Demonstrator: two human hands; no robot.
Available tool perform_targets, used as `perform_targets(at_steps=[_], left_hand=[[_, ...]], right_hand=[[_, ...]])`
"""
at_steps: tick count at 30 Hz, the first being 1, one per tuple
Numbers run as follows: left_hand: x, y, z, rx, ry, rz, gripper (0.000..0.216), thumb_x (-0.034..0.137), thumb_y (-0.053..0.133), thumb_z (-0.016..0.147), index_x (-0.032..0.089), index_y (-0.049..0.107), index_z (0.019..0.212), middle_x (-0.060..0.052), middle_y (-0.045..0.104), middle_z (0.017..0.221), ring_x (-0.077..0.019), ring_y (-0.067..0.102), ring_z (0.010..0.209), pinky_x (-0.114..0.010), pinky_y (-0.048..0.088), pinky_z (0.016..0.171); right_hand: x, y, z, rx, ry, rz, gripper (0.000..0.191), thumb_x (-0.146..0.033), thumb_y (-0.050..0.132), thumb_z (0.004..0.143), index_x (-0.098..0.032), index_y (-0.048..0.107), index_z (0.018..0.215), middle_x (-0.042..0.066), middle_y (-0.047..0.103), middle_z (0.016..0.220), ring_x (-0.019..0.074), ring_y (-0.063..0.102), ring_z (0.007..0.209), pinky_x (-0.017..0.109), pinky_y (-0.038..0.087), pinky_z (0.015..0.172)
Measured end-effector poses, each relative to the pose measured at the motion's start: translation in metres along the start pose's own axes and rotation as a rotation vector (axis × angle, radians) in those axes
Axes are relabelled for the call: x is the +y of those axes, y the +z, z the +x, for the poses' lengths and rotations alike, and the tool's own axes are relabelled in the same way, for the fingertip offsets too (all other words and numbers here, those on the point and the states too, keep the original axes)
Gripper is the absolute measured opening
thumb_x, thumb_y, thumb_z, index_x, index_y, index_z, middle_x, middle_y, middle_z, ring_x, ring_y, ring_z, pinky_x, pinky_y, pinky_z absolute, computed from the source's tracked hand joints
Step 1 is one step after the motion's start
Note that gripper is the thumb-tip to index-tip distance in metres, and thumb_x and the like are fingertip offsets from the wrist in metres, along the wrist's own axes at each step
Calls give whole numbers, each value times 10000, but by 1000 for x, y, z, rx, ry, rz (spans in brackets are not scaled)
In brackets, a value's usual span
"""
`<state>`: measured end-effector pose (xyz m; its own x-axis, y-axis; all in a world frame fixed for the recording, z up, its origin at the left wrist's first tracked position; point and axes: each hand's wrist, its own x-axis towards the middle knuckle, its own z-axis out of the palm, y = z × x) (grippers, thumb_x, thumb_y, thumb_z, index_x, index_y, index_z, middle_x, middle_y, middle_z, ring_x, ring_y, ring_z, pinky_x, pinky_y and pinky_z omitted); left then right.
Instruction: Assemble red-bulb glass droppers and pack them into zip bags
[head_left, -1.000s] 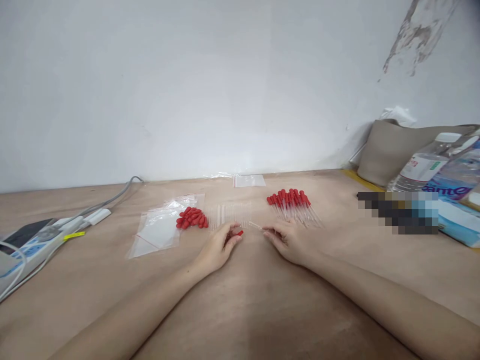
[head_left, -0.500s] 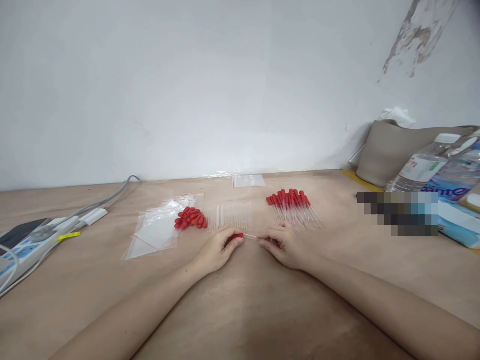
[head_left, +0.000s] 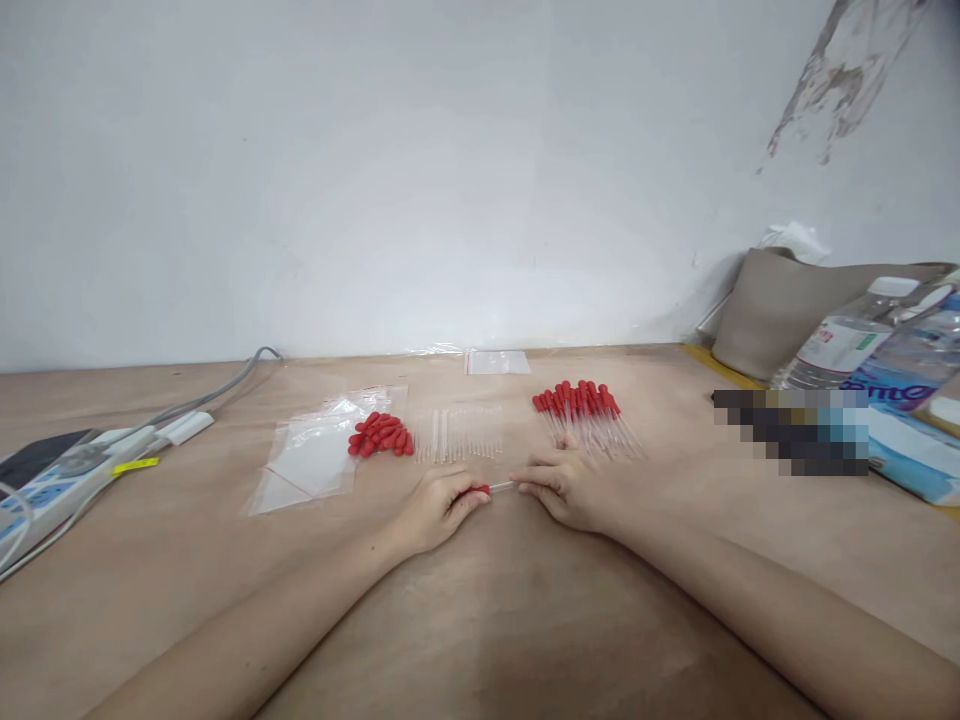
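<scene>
Two bare hands meet over the brown wooden table (head_left: 405, 640), well in from its far edge. The left hand (head_left: 435, 510) is closed, pinching one red, rubbery-looking bulb (head_left: 481, 490) between thumb and fingers. The right hand (head_left: 566, 490) has its fingertips closed on one thin, clear, straight tube (head_left: 502, 486), which spans the gap between the hands and meets the bulb; how deep it sits cannot be told.

Toward the table's far edge lie three groups. On the left is one heap of loose red bulbs (head_left: 381, 435), more than ten, overlapping too much for an exact count. Beside it, in the middle, is one row of clear tubes (head_left: 441, 435), more than ten, too faint to number. On the right is one cluster of red-topped clear droppers (head_left: 600, 397), also more than ten. One small clear plastic bag (head_left: 498, 362) lies at the far edge, and at least two larger clear plastic bags (head_left: 300, 475) overlap left of the heap.
</scene>
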<state>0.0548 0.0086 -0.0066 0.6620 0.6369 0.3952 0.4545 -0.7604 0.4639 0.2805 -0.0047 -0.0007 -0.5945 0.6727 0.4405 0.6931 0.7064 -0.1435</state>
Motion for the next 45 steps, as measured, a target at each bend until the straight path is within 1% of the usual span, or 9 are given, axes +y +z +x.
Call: perform_targets(at_steps=[13,18,28,30,32,35,37,41,45], left_hand=[[0,0,-2,-25,28,77,251,311,400,879,160,600,861,-44,581,736,-145,528,694,-250,407,638],[0,0,-2,-19,30,69,238,289,409,874,160,608,871,-45,587,748,-143,537,694,-250,416,642],[-4,-4,-1,60,12,-11,185,255,462,850,187,594,960,-45,585,836,-138,539,727,-249,433,652],[-7,-4,-1,106,-52,1,285,253,512,817,208,524,1098,-35,562,854,-127,516,678,-247,436,631],[-9,-3,-2,135,-104,3,413,251,545,788,217,438,1185,-25,536,874,-111,485,622,-246,439,614],[-10,-2,-2,112,-113,6,368,244,532,790,213,453,1148,-21,521,886,-100,468,603,-249,437,622],[-9,-3,-1,81,-106,33,278,239,512,803,204,510,1079,-18,521,846,-106,476,622,-255,429,641],[-8,-3,0,50,-113,51,191,249,507,808,183,571,976,-13,516,763,-117,491,638,-251,420,632],[-9,-3,0,36,-117,34,176,255,504,812,174,577,950,-18,530,766,-117,498,639,-242,417,608]], right_hand=[[-21,10,8,-64,132,106,292,-241,381,865,-168,549,638,-7,612,622,95,460,547,286,234,688],[-24,9,11,-113,176,197,303,-225,352,878,-183,574,676,-19,644,662,98,508,580,281,240,705],[-32,-10,11,-135,69,79,235,-216,430,820,-192,600,660,-5,621,623,113,514,609,280,252,688],[-29,-16,10,-139,138,113,245,-209,432,804,-190,596,624,-16,599,563,101,490,538,262,275,644],[-19,-22,12,-117,306,157,267,-254,435,798,-184,586,589,-14,583,531,101,473,485,241,285,564],[6,-29,20,-14,591,107,334,-354,437,789,-181,552,527,4,562,500,125,484,482,240,281,500],[24,-31,29,36,702,-1,366,-366,428,785,-182,535,488,19,563,502,142,504,515,253,302,530],[46,-20,45,11,818,-170,320,-321,432,763,-178,576,516,55,610,600,180,550,626,294,328,623],[52,-5,50,-42,877,-231,306,-320,413,770,-161,633,629,94,634,694,217,567,702,333,324,672]])
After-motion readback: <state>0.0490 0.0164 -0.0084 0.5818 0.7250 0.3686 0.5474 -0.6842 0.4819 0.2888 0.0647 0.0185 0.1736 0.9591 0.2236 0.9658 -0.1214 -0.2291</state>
